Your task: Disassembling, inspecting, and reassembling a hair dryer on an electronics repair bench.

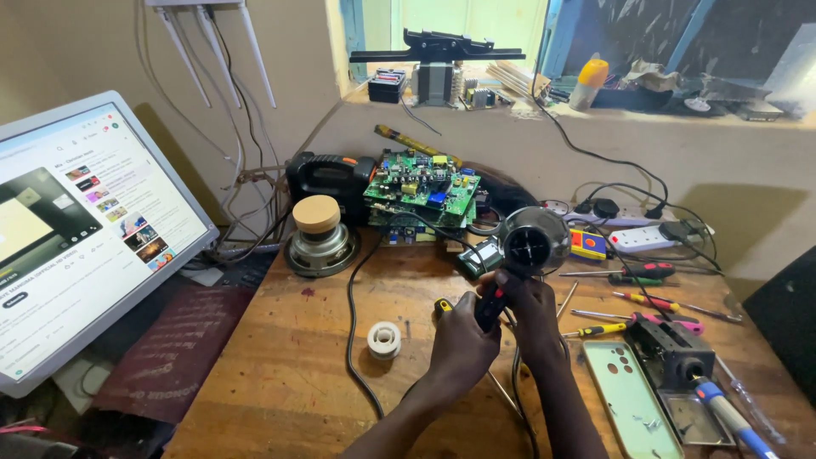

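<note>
Gripping one hot-air gun (531,242) together, left hand (461,340) and right hand (534,319) sit beside one solder spool (384,339).

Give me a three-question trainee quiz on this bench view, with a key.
1. True or false: the right hand grips the handle of the hair dryer.
2. What lies on the wooden table to the left of the left hand? A) white tape roll B) speaker C) phone case
3. Fill in: the stack of green circuit boards sits ___ the hair dryer.

Key: 1 true; 2 A; 3 behind, to its left.
</note>
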